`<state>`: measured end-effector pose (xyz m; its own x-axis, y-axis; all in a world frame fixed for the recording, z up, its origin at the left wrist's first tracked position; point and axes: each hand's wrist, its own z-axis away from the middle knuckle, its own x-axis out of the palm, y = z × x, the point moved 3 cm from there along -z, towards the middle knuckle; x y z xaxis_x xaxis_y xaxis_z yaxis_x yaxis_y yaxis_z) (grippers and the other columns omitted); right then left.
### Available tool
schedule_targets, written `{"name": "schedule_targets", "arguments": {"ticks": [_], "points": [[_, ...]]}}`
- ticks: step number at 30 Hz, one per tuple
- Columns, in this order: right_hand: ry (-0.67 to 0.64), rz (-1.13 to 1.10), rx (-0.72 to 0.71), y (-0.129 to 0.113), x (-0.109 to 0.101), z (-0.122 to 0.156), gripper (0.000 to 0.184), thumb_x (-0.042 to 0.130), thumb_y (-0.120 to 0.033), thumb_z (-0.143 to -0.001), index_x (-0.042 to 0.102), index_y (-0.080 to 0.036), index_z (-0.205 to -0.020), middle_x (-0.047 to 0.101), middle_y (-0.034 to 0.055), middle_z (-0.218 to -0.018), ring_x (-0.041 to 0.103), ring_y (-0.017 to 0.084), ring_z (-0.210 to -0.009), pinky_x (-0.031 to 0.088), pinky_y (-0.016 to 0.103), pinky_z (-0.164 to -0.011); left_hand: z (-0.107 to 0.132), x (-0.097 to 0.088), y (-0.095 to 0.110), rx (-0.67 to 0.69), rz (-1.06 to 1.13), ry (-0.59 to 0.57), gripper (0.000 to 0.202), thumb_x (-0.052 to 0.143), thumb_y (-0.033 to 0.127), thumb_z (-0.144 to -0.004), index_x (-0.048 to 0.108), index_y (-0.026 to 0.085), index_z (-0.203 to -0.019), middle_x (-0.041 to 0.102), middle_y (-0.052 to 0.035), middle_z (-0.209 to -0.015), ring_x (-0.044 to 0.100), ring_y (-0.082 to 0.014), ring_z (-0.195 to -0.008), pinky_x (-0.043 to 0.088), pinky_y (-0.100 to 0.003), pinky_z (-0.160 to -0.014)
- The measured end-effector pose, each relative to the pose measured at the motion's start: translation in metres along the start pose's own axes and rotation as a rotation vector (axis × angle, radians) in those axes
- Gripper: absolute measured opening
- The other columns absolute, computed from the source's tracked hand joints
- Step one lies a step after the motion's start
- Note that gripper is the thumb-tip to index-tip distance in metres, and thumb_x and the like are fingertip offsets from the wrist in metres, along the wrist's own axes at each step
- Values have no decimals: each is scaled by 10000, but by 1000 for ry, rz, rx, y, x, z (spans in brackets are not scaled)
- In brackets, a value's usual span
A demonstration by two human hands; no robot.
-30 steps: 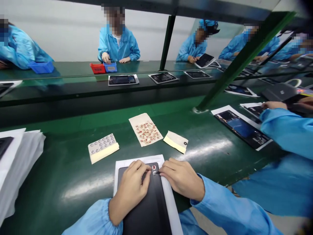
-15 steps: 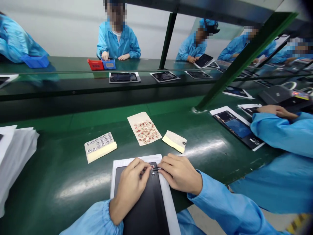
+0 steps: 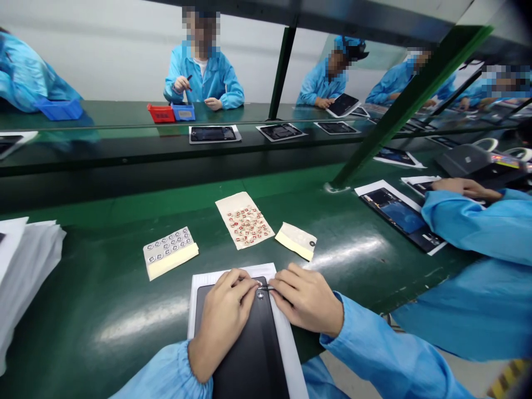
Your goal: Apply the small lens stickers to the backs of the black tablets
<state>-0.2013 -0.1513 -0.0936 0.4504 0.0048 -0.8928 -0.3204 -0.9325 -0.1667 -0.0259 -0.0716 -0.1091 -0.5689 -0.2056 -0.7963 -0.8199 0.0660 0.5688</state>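
A dark tablet-shaped panel (image 3: 254, 360) lies on a white sheet (image 3: 287, 341) right in front of me. My left hand (image 3: 226, 316) rests over its upper edge, thumb and index finger pinched at the top right corner. What those fingertips hold, if anything, is too small to make out. From the right, my right hand (image 3: 305, 296) grips dark tweezers (image 3: 265, 287), their tips at the same corner, close to my left fingertips. Just below the tips sits a small round lens-like part (image 3: 260, 296) in the panel.
Beyond the panel lie a sheet of ring-shaped stickers (image 3: 169, 246), a sheet with small red-edged pieces (image 3: 248, 224) and a smaller backing sheet (image 3: 297, 241). White sheets (image 3: 33, 266) are stacked left. A co-worker's sleeve (image 3: 477, 227) reaches in at right, near another tablet (image 3: 399, 216).
Both my hands stay at the panel's corner with only slight finger movement; the reddish bit seen there before no longer shows. Across the bench, a co-worker's hand has risen from the blue bin holding a pen-like tool.
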Motion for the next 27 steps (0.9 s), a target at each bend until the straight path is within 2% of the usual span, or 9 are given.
{"name": "schedule_targets", "arguments": {"ticks": [5,11,16,21,24,27], "points": [[14,220,-101,-8,4,7,177,633,-174,-925,731,-99,-1051,669,85,-953,488,204,-822,330,365,-622,0,2,3,117,-89,18,197,568,194,-994,747,212,-1072,745,-25,-1141,664,-213,-983,544,-360,-888],[120,290,-159,-17,6,14,198,602,-137,-939,739,-55,-1057,682,122,-996,536,209,-826,374,348,-627,2,1,3,233,-157,44,229,562,139,-980,747,187,-1105,756,-21,-1142,652,-209,-946,572,-346,-843],[177,270,-86,-26,8,17,238,540,-100,-965,722,2,-1079,672,164,-966,564,220,-847,438,346,-680,0,2,6,297,-279,52,223,562,113,-966,738,148,-1098,747,-56,-1151,653,-216,-953,582,-353,-851],[194,282,-31,-29,10,18,247,527,-98,-964,714,6,-1087,669,165,-982,553,222,-834,429,343,-652,-3,3,19,369,-477,2,218,594,24,-889,710,89,-1062,727,-108,-1051,653,-246,-892,589,-375,-788],[212,251,40,-24,13,18,214,580,-120,-955,707,-38,-1107,671,123,-975,548,197,-832,416,326,-647,-5,5,24,398,-563,-69,184,606,7,-850,693,99,-984,695,-98,-948,644,-259,-818,579,-388,-715],[248,122,212,-8,11,22,143,612,-211,-974,702,-132,-1052,664,64,-936,566,167,-850,410,300,-666,-16,1,17,279,-467,-134,109,566,93,-930,647,151,-885,651,-52,-863,644,-231,-773,558,-358,-693]]}}
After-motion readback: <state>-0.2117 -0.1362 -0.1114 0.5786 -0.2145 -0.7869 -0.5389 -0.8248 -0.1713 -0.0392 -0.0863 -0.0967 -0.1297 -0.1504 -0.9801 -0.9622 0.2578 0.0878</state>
